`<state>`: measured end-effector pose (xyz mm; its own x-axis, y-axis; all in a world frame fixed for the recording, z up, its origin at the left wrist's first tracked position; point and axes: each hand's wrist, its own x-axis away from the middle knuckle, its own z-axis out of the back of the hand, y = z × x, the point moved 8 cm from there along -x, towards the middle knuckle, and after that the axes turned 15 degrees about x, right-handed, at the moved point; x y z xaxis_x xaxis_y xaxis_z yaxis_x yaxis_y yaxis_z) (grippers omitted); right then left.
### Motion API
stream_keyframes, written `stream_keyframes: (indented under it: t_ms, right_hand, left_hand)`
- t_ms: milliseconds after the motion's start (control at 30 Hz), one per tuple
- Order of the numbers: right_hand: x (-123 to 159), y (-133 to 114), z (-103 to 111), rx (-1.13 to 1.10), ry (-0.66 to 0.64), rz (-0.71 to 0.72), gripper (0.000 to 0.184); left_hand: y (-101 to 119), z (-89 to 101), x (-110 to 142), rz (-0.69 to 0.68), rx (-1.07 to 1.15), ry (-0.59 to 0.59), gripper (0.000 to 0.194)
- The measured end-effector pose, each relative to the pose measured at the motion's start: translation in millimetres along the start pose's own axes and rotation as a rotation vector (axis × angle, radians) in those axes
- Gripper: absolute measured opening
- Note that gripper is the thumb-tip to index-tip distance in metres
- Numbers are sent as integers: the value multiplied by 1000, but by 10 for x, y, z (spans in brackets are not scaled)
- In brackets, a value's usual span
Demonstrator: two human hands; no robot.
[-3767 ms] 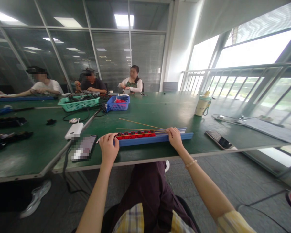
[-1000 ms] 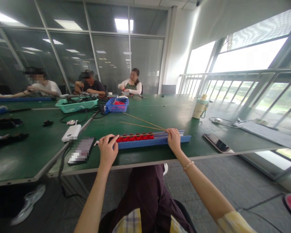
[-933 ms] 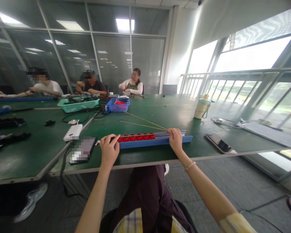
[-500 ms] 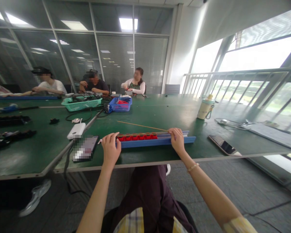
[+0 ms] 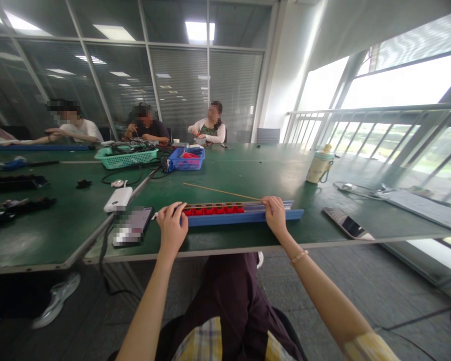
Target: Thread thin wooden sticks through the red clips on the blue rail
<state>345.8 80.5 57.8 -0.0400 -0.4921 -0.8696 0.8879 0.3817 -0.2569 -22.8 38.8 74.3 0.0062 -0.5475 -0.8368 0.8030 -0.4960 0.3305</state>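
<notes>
A long blue channel point(image 5: 225, 219) lies crosswise near the table's front edge, with several red pieces point(image 5: 215, 209) in a row inside it. My left hand point(image 5: 172, 228) is closed around the channel's left end, fingertips on its upper edge. My right hand point(image 5: 275, 215) pinches a thin yellowish stick point(image 5: 221, 190) near the channel's right part; this stick slants away to the far left above the table. A second thin strip runs along the channel top between both hands. How the right fingertips hold that strip is hidden.
A dark phone point(image 5: 133, 228) and a white power bank point(image 5: 118, 199) lie left. Another phone point(image 5: 348, 223) and a cream bottle point(image 5: 319, 166) are right. Green point(image 5: 128, 159) and blue point(image 5: 188, 160) baskets stand farther back. Several people sit across the table.
Both hands and the channel stay almost in place. The slanted stick keeps nearly the same angle; the view has shifted slightly.
</notes>
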Motion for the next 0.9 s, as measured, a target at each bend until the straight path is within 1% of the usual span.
stream_keyframes:
  t_ms: [433,667,900]
  right_hand:
    - [10,6,-5,-6,-17,5,25]
    - [22,52,-41,-19,-39,-24,25]
    - [-4,6,27,-65,-9,-21,27]
  left_hand:
    - [-13,-18,8,25,17,-17,30]
    - [4,-36,17,36,-6,-52,34]
    - [2,-36,20,30,-17,-51,36]
